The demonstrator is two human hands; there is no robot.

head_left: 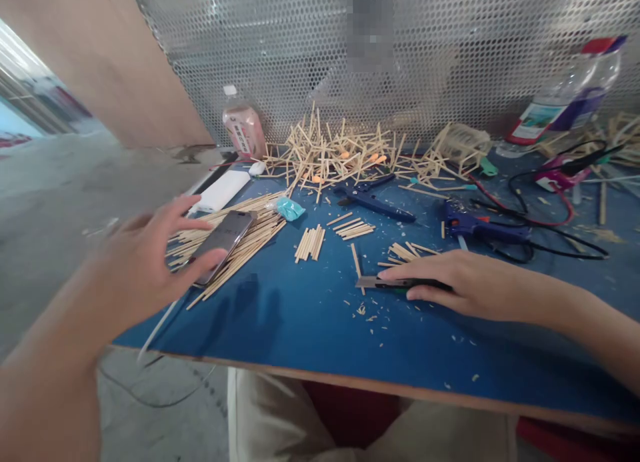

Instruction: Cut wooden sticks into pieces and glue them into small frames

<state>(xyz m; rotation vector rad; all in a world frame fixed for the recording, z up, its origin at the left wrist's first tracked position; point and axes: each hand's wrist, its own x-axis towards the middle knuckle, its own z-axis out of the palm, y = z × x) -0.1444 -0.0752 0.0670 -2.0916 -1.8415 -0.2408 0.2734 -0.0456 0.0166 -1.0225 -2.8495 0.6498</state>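
Note:
My right hand is closed around a utility knife, its blade lying across a short wooden stick. Beneath and behind that hand is a bunch of cut sticks. My left hand, a little blurred, hovers with fingers spread over a smartphone. The phone rests on a heap of long wooden sticks. Between the hands lie two small groups of short sticks, one upright in view and one slanted.
Blue-handled pliers and a blue glue gun with black cable lie behind. A tangled stick pile leans toward the perforated metal panel. Bottles stand left and right. Shavings dot the blue table.

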